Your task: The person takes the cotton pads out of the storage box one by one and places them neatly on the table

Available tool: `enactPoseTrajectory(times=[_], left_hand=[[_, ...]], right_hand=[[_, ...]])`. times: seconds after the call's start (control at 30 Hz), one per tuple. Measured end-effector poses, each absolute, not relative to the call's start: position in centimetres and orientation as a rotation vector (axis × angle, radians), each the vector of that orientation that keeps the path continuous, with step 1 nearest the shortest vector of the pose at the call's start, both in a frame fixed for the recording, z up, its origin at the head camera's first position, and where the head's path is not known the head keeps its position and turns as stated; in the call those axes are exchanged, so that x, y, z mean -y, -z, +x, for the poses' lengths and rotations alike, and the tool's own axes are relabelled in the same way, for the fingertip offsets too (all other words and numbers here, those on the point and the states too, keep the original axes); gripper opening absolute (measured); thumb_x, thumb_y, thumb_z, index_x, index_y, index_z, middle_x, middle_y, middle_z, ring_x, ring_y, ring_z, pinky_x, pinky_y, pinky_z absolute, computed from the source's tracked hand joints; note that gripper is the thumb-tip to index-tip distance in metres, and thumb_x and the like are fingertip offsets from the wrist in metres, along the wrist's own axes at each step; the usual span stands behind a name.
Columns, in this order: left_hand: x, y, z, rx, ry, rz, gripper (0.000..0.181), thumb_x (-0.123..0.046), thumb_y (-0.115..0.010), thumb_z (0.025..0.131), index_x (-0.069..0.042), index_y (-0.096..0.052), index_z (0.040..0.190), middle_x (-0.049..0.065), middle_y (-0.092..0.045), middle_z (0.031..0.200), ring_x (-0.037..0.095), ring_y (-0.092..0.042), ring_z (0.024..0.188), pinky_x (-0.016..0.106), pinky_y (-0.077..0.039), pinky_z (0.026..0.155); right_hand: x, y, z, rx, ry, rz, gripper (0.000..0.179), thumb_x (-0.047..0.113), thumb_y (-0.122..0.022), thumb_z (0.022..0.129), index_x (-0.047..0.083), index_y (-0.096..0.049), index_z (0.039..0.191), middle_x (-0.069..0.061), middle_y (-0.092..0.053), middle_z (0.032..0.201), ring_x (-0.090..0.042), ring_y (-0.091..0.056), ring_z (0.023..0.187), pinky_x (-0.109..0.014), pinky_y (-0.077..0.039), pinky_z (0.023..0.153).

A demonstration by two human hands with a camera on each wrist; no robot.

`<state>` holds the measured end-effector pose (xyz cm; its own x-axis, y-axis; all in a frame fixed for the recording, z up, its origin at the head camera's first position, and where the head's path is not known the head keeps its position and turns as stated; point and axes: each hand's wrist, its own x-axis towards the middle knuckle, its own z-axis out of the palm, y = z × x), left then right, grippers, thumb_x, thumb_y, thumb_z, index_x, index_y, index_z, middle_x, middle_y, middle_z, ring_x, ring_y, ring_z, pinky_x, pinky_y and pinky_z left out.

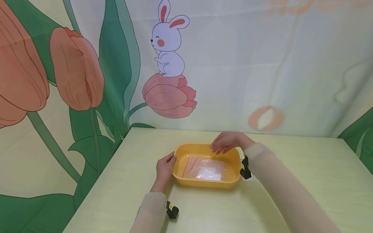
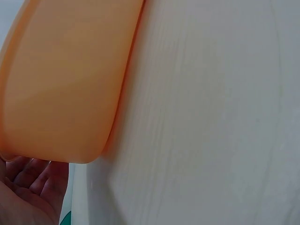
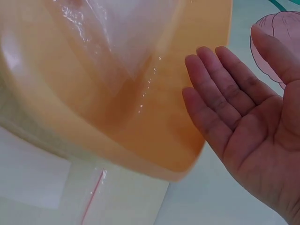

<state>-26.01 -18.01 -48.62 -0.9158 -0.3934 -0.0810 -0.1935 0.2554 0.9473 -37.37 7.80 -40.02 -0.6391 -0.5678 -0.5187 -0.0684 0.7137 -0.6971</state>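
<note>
A yellow plastic tray [image 1: 204,183] with rounded corners holds several clear zip bags [image 1: 194,166] with reddish seal lines, and a white patch [image 1: 209,174] shows among them. My left hand [image 1: 164,168] grips the tray's left end, thumb at the rim; in the left wrist view its fingers [image 2: 35,178] bend behind the tray wall. Above the tray's far right part hovers my right hand [image 1: 228,141], palm down and holding nothing. Its fingers [image 3: 232,91] are spread and nearly straight in the right wrist view, overlapping the tray's edge there.
Just right of the tray, a white card [image 3: 33,173] and a zip bag with a red seal line [image 3: 96,192] lie on the pale table [image 1: 116,200]. Behind the table hangs a cloth [image 1: 227,64] printed with tulips and a rabbit. Each wrist wears a small black camera [image 1: 172,211].
</note>
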Motion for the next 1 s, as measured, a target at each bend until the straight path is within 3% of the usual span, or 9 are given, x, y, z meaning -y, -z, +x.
enactPoseTrajectory(times=[0.1,0.23,0.37,0.5,1.0], left_hand=[[18.1,48.6,-26.0,2.343,1.731,0.546,0.036,-0.017,-0.057,0.104,-0.002,-0.064,0.136,0.018,-0.064,0.141,0.034,-0.058,0.137,0.045,-0.052,0.113],[18.2,48.5,-26.0,2.345,1.727,0.548,0.036,-0.018,-0.056,0.105,-0.002,-0.064,0.136,0.018,-0.063,0.141,0.034,-0.058,0.137,0.045,-0.051,0.114],[18.2,48.6,-25.9,2.351,1.723,0.560,0.036,-0.017,-0.056,0.105,-0.002,-0.063,0.136,0.018,-0.063,0.142,0.034,-0.057,0.138,0.045,-0.051,0.114],[18.2,48.6,-25.9,2.352,1.747,0.558,0.037,-0.017,-0.056,0.105,-0.002,-0.063,0.137,0.017,-0.062,0.143,0.034,-0.056,0.139,0.046,-0.051,0.114],[18.0,48.5,-26.0,2.372,1.741,0.587,0.037,-0.019,-0.055,0.106,-0.004,-0.062,0.139,0.016,-0.061,0.145,0.033,-0.056,0.140,0.045,-0.051,0.114]], right_hand=[[-7.3,40.3,-37.3,-2.144,0.840,-0.455,0.052,0.032,-0.059,0.102,-0.003,-0.058,0.140,-0.021,-0.067,0.136,-0.033,-0.066,0.125,-0.036,-0.057,0.107],[-6.6,40.8,-37.3,-2.123,0.837,-0.418,0.047,0.030,-0.060,0.101,-0.003,-0.062,0.135,-0.017,-0.073,0.124,-0.027,-0.070,0.111,-0.036,-0.057,0.106],[-5.9,41.2,-37.4,-2.098,0.800,-0.379,0.043,0.029,-0.062,0.100,-0.003,-0.065,0.130,-0.006,-0.074,0.104,-0.015,-0.066,0.092,-0.027,-0.059,0.094],[-5.4,41.5,-37.3,-2.073,0.773,-0.346,0.039,0.025,-0.062,0.101,-0.003,-0.066,0.127,-0.001,-0.070,0.093,-0.012,-0.060,0.084,-0.021,-0.057,0.083],[-4.2,42.3,-37.4,-2.045,0.737,-0.267,0.021,0.019,-0.064,0.100,0.001,-0.068,0.109,-0.002,-0.069,0.088,-0.013,-0.065,0.082,-0.025,-0.060,0.083]])
